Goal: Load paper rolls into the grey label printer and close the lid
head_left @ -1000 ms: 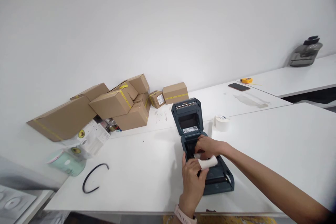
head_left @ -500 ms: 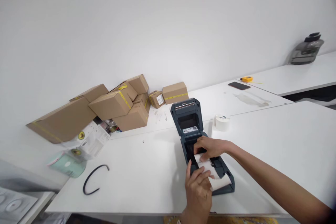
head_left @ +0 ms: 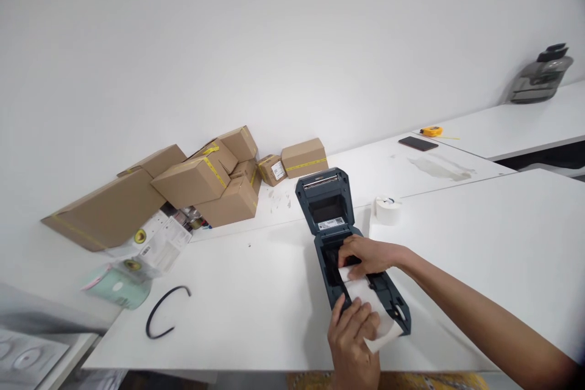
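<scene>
A dark label printer (head_left: 325,256) stands on the white table with its lid (head_left: 326,204) raised. My right hand (head_left: 365,255) reaches into its body from the right, with fingers and thumb curled round a white label roll (head_left: 345,273), mostly hidden beneath them. From the roll a white paper strip (head_left: 372,301) runs toward me over the printer's front edge. At that edge my left hand (head_left: 354,335) grips the strip, its fingers bent over the paper. The strip's loose end curls out to the right of these fingers.
Behind the printer sits another white roll (head_left: 387,211). Cardboard boxes (head_left: 196,180) are piled against the wall at left, near a mint green pouch (head_left: 121,286) and a black curved band (head_left: 155,314). A phone (head_left: 418,144) and yellow tape measure (head_left: 432,131) lie at back right.
My left hand has moved slightly toward me and right along the paper strip, and the strip's end now extends past the printer's front edge. My right hand stays on the roll.
</scene>
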